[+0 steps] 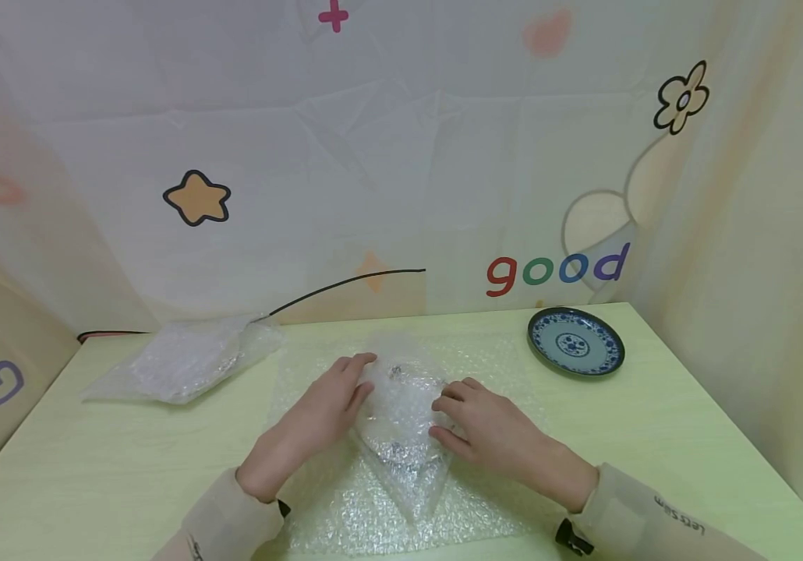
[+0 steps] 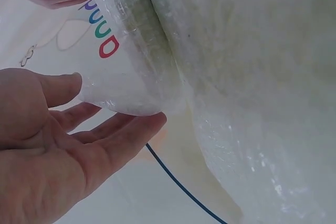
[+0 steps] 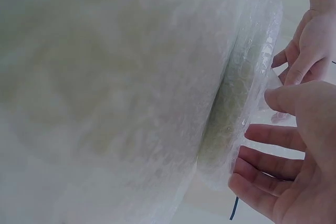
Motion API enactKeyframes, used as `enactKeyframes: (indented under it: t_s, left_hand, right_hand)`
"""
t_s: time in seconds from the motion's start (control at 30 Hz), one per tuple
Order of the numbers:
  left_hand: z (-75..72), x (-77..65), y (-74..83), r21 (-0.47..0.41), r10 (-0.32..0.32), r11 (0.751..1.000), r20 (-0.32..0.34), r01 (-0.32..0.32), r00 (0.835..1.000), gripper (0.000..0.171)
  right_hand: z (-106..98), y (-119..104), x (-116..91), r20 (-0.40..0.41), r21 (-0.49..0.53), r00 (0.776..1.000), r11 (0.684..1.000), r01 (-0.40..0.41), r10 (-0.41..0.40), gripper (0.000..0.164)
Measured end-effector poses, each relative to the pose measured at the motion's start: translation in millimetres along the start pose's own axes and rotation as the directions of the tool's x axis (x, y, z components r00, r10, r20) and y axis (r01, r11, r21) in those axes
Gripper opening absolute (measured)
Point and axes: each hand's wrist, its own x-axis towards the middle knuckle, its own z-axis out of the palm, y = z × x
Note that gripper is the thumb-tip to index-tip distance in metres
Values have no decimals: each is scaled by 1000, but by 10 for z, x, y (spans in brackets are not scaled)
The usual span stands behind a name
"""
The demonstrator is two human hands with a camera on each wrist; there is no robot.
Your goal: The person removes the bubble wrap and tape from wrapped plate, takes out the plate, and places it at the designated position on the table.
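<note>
Head view: a bubble-wrap bundle (image 1: 405,421) lies in the middle of the counter (image 1: 682,444), its folded point toward the person, with small dark marks showing on its surface. It rests on a wider bubble-wrap sheet (image 1: 345,522) spread flat beneath it.

The left hand (image 1: 327,397) is at the bundle's left side. Its grip is loose and fairly wide; the left wrist view shows the thumb apart from the fingers, with a fingertip at the edge of the wrap. The right hand (image 1: 489,425) is at the right side, its grip also wide, fingers gently bent and fingertips against the wrap's edge, thumb apart.

Near the counter's far left corner lies a second wrapped package (image 1: 184,362), in clear bubble wrap. Near the far right corner, well apart from the bundle, sits a blue-and-white patterned plate (image 1: 574,343) with a dark rim. Behind the counter hangs a pale cloth (image 1: 268,132) printed with an orange star (image 1: 198,199) and the word "good" (image 1: 559,269) in coloured letters.
</note>
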Motion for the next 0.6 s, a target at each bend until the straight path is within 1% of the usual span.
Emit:
enactKeyframes:
  t_s: [0.2,0.37,0.6]
  left_hand:
    - [-15,14,-34,-10,-40,999,-24,40,999,48]
    - [-41,21,-49,1,-42,999,-67,43,997,52]
    - [-80,34,-70,26,-90,995,-120,93,989,55]
  right_hand:
    - [6,-1,-2,10,0,1000,1000,5,-5,30]
    - [6,-6,-3,9,-6,1000,1000,12,-12,30]
    - [1,-15,-4,7,-16,1000,1000,22,-22,30]
